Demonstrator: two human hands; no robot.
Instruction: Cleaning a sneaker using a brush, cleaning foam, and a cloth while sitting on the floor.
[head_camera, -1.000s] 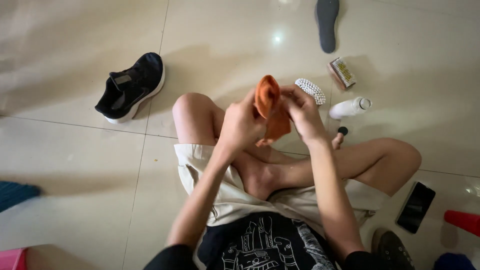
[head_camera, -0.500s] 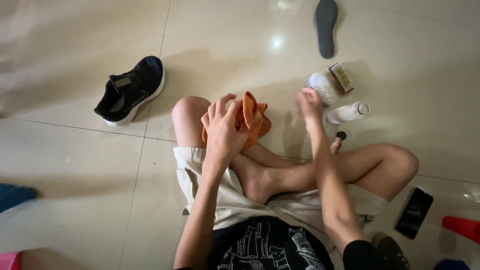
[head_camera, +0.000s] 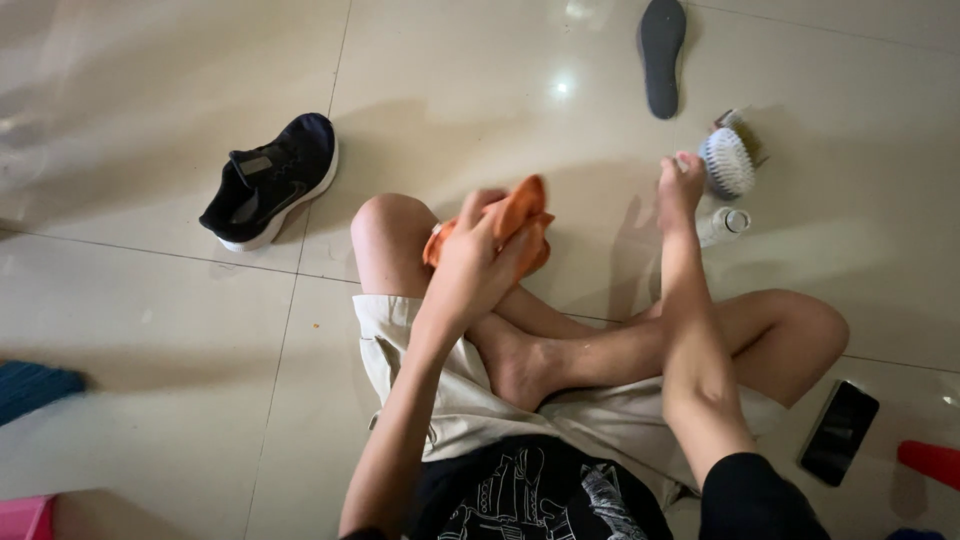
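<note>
I sit cross-legged on a tiled floor. My left hand grips a bunched orange cloth above my left knee. My right hand is stretched forward, its fingertips at the edge of a white scrub brush lying bristles up on the floor. It looks pinched on the brush's rim, though the grip is partly hidden. A small white bottle lies just right of my right wrist.
A black sneaker stands on the floor at the left. A dark insole lies at the top. A black phone and a red object are at the lower right. Blue and pink items sit at the left edge.
My right hand let go of the orange cloth and reached out to the white brush on the floor. My left hand kept the cloth and lowered it toward my knee.
</note>
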